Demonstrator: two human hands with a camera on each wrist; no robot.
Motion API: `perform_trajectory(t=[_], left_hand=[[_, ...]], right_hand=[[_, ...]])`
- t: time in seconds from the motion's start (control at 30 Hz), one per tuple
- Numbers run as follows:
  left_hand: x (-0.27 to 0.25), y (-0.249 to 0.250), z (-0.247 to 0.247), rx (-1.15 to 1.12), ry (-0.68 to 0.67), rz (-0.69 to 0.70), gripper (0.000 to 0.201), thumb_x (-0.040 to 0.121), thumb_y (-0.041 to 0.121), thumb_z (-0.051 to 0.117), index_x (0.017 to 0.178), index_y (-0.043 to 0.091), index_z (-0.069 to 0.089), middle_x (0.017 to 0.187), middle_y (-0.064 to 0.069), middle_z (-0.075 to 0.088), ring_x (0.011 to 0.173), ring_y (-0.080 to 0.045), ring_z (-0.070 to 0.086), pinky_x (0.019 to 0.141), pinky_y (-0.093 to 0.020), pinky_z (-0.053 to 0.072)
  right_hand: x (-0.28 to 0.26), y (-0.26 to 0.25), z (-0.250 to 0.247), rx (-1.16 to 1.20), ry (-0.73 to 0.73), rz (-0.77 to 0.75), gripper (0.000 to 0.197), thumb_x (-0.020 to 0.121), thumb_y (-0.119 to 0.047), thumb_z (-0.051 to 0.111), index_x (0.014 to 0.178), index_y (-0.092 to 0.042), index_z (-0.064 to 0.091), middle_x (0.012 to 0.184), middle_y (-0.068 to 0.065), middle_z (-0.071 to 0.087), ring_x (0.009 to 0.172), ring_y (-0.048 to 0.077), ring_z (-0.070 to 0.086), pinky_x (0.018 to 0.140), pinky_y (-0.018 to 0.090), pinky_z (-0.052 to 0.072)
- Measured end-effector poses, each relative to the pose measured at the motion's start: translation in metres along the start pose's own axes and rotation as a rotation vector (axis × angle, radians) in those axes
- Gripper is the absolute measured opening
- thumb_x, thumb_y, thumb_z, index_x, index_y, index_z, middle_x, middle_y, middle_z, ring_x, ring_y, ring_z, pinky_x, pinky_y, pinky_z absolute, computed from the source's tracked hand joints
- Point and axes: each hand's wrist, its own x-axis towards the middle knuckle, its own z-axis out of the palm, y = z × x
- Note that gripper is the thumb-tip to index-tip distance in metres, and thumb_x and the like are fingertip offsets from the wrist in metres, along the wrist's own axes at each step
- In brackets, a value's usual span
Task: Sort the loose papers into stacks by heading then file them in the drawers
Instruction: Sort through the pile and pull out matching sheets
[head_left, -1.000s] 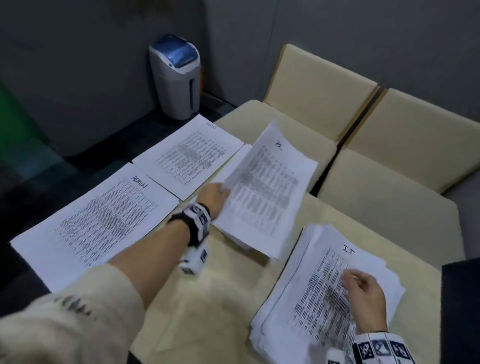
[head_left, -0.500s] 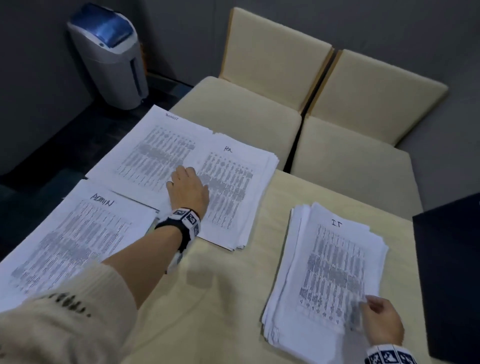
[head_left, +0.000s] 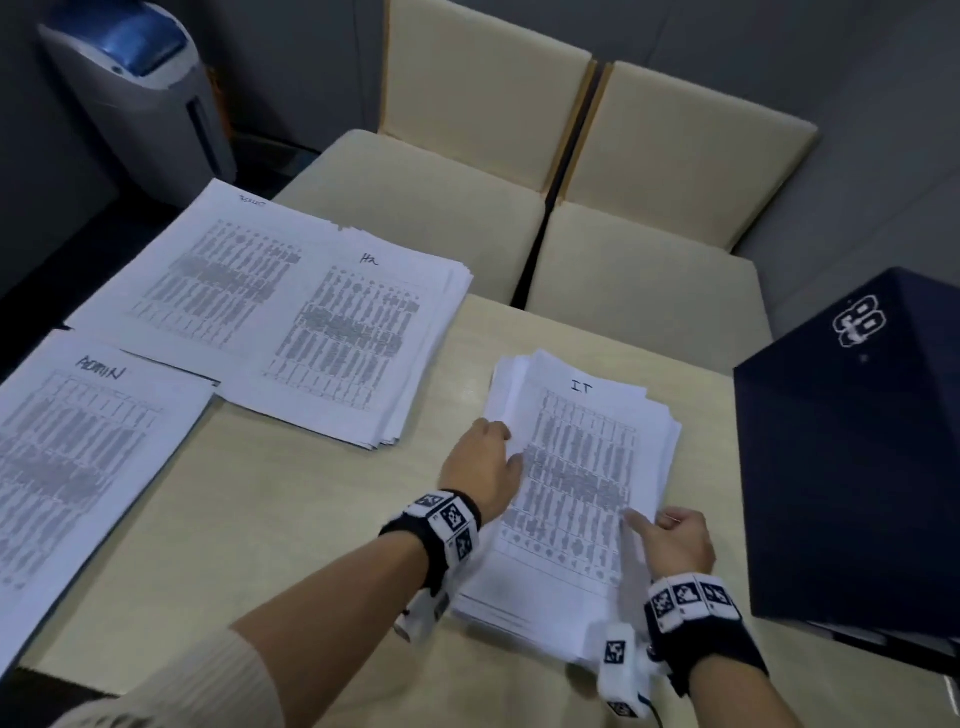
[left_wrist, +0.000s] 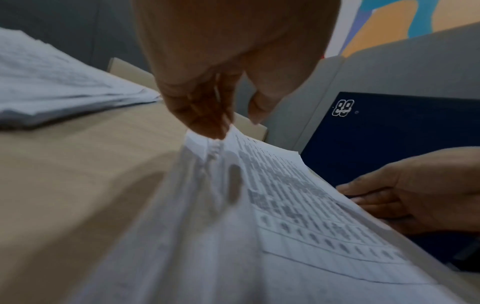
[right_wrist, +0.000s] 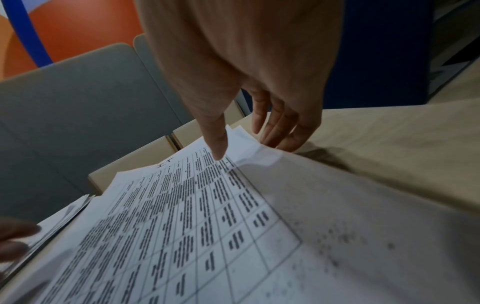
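**Both hands on the IT pile**

While the left hand (head_left: 480, 470) sits at the left edge of the IT stack (head_left: 582, 467), its fingers are curled over the edge of the sheets, thumb on top, so it looks like it grips the top papers there; the left wrist view shows the fingertips (left_wrist: 207, 123) pinching into the paper edge. The right hand (head_left: 675, 540) is at the near right side of the same stack, index finger straight and pressing on the top sheet, the other fingers loose at the paper's edge, not wrapped round anything as far as I can tell.

That stack is a thick, slightly fanned pile of white sheets printed with a dense table, "IT" handwritten at the far end. It lies on the near right part of the table (head_left: 270, 519), just left of a dark blue box (head_left: 852, 457) with a white logo.

Further left are three more piles: the HR stack (head_left: 353, 343), a sheet with an unreadable heading (head_left: 218, 270) beside it, and the ADMIN stack (head_left: 78, 457) nearest left.

Table is pale wood. Two beige chairs (head_left: 519, 156) are tucked in on the far side, a grey bin with a blue lid (head_left: 140, 88) stands far left, grey walls behind.
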Motion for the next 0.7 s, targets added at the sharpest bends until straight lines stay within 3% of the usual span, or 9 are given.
perform_trajectory(t=[0.13, 0.2, 0.3, 0.4, 0.5, 0.53, 0.63, 0.7], left_hand=[[-0.005, 0.007, 0.024, 0.026, 0.047, -0.162, 0.037, 0.098, 0.033, 0.051, 0.124, 0.006, 0.052, 0.123, -0.010, 0.051, 0.106, -0.027, 0.056, 0.091, -0.035, 0.047], [-0.006, 0.007, 0.028, 0.028, 0.086, -0.182, 0.036, 0.097, 0.033, 0.052, 0.122, 0.008, 0.053, 0.122, -0.009, 0.051, 0.104, -0.025, 0.056, 0.089, -0.035, 0.048], [-0.007, 0.004, 0.030, 0.069, 0.108, -0.219, 0.039, 0.096, 0.038, 0.054, 0.121, 0.008, 0.051, 0.121, -0.009, 0.051, 0.103, -0.026, 0.056, 0.087, -0.036, 0.049], [-0.004, 0.001, 0.031, 0.138, 0.094, -0.248, 0.050, 0.095, 0.046, 0.056, 0.123, 0.006, 0.046, 0.121, -0.010, 0.049, 0.103, -0.028, 0.056, 0.083, -0.036, 0.049], [0.001, 0.001, 0.031, 0.201, 0.098, -0.289, 0.055, 0.091, 0.052, 0.059, 0.120, 0.008, 0.044, 0.114, -0.006, 0.051, 0.096, -0.025, 0.058, 0.075, -0.034, 0.047], [0.003, 0.001, 0.030, 0.214, 0.085, -0.308, 0.052, 0.091, 0.052, 0.060, 0.117, 0.009, 0.045, 0.111, -0.005, 0.052, 0.094, -0.025, 0.058, 0.074, -0.034, 0.047], [0.010, -0.001, 0.025, 0.221, 0.006, -0.303, 0.032, 0.094, 0.041, 0.060, 0.103, 0.011, 0.052, 0.102, -0.005, 0.058, 0.085, -0.023, 0.057, 0.072, -0.033, 0.047], [0.013, -0.002, 0.020, 0.241, -0.036, -0.238, 0.023, 0.098, 0.035, 0.055, 0.092, 0.013, 0.053, 0.095, -0.005, 0.060, 0.079, -0.021, 0.054, 0.068, -0.031, 0.045]], right_hand=[[0.015, -0.002, -0.005, -0.065, -0.126, -0.014, 0.051, 0.071, -0.029, 0.088, 0.101, -0.011, 0.050, 0.098, 0.005, 0.057, 0.089, 0.026, 0.056, 0.078, 0.031, 0.045], [0.027, 0.002, -0.006, -0.063, -0.144, -0.037, 0.043, 0.071, -0.027, 0.088, 0.089, -0.011, 0.053, 0.088, 0.006, 0.058, 0.081, 0.025, 0.057, 0.071, 0.031, 0.046], [0.038, 0.013, -0.013, 0.060, -0.161, -0.168, 0.029, 0.080, -0.020, 0.081, 0.071, -0.012, 0.054, 0.069, 0.002, 0.057, 0.067, 0.022, 0.051, 0.060, 0.027, 0.036], [0.035, 0.022, -0.025, 0.167, -0.193, -0.252, 0.019, 0.093, -0.019, 0.067, 0.075, -0.013, 0.064, 0.071, -0.003, 0.062, 0.068, 0.019, 0.057, 0.061, 0.025, 0.040], [0.034, 0.033, -0.029, 0.254, -0.202, -0.269, 0.013, 0.098, -0.015, 0.058, 0.096, -0.013, 0.071, 0.089, -0.002, 0.069, 0.084, 0.016, 0.063, 0.079, 0.025, 0.046], [0.034, 0.035, -0.030, 0.301, -0.171, -0.274, 0.015, 0.096, -0.008, 0.058, 0.098, -0.014, 0.072, 0.090, -0.003, 0.070, 0.084, 0.015, 0.063, 0.080, 0.023, 0.047], [0.034, 0.034, -0.037, 0.436, -0.047, -0.194, 0.024, 0.082, 0.012, 0.056, 0.074, -0.007, 0.066, 0.069, 0.000, 0.060, 0.067, 0.015, 0.052, 0.055, 0.011, 0.043], [0.036, 0.033, -0.038, 0.494, -0.023, -0.097, 0.021, 0.076, 0.014, 0.057, 0.068, -0.005, 0.063, 0.067, 0.004, 0.055, 0.069, 0.018, 0.049, 0.054, 0.016, 0.041]])
